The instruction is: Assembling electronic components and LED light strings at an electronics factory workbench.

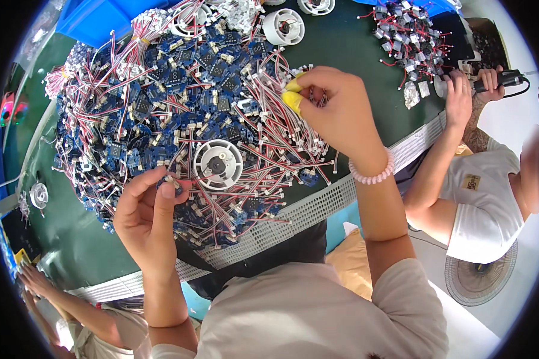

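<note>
My left hand (147,215) is closed in a pinch on a small wired connector (172,182); thin wires run from there toward a white round wheel-shaped housing (235,157) with a black centre, lying on the pile. My right hand (338,105) wears yellow finger covers on its thumb and forefinger. Their tips press together around the white plug end of a cable at the edge of a heap of red, white and black cables (299,134). Beneath and beyond both hands spreads a large pile of small blue circuit boards (161,110) with cables attached.
More white round housings (283,27) stand at the back, near blue bins (96,24). Small motors with red wires (410,39) are heaped at the far right of the green table (341,45). A co-worker (485,197) holds a tool on the right; another person's arms (72,299) show at lower left.
</note>
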`<action>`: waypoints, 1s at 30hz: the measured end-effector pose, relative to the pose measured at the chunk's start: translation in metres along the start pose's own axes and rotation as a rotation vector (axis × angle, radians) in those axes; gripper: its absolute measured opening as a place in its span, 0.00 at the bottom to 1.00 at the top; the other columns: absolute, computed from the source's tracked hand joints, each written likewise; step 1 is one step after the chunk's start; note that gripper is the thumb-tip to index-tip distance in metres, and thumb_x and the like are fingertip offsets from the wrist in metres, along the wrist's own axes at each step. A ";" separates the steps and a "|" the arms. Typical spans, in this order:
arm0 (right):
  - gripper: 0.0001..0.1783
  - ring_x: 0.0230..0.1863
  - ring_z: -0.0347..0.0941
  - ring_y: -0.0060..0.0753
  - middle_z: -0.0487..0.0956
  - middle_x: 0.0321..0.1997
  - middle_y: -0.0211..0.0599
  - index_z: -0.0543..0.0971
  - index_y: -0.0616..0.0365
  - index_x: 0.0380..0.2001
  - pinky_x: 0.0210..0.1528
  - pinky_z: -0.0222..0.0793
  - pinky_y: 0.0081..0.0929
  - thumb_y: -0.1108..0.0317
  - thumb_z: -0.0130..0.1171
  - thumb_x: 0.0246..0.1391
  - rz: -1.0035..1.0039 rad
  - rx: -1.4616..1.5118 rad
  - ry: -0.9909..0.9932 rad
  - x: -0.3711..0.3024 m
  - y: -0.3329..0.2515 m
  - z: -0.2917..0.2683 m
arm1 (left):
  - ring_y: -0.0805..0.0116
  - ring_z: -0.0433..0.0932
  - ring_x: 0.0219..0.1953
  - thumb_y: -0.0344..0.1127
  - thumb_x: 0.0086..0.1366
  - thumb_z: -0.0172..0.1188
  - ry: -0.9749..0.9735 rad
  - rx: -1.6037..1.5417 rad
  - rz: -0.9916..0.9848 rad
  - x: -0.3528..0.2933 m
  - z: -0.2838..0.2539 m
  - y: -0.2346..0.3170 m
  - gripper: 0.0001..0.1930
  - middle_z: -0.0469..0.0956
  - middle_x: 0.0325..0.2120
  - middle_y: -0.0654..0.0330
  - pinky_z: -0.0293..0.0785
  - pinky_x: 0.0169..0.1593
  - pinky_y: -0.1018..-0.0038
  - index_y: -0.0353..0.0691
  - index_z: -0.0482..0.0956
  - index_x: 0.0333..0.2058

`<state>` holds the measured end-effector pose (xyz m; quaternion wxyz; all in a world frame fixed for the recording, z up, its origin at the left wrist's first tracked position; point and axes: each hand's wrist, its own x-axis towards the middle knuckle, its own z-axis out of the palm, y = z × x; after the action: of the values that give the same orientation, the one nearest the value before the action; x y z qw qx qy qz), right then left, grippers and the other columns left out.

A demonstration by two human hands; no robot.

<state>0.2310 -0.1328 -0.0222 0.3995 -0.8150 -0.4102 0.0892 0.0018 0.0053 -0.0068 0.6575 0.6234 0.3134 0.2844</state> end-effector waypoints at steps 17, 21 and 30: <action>0.11 0.31 0.71 0.14 0.74 0.30 0.32 0.71 0.66 0.36 0.33 0.69 0.15 0.85 0.48 0.47 0.119 0.785 -0.204 -0.029 -0.051 0.025 | 0.67 0.78 0.37 0.17 0.57 0.55 -0.090 -0.196 -0.112 0.007 0.002 -0.002 0.13 0.76 0.34 0.54 0.77 0.40 0.76 0.28 0.72 0.42; 0.12 0.29 0.75 0.23 0.76 0.30 0.37 0.71 0.65 0.36 0.32 0.71 0.21 0.83 0.51 0.44 0.038 0.584 -0.239 -0.035 -0.060 0.029 | 0.69 0.77 0.38 0.17 0.54 0.58 -0.141 -0.252 -0.109 0.008 0.004 0.002 0.14 0.76 0.35 0.54 0.75 0.40 0.77 0.29 0.72 0.41; 0.14 0.28 0.73 0.34 0.75 0.32 0.34 0.75 0.58 0.33 0.26 0.69 0.26 0.76 0.60 0.37 -0.258 0.258 -0.104 -0.032 -0.065 0.043 | 0.77 0.73 0.33 0.17 0.54 0.58 -0.098 -0.177 -0.135 0.008 0.002 -0.001 0.09 0.75 0.31 0.60 0.70 0.36 0.84 0.31 0.73 0.35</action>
<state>0.1511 -0.1093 -0.0089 0.4872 -0.6919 -0.5164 0.1310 0.0085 0.0096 -0.0087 0.7421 0.5535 0.2960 0.2351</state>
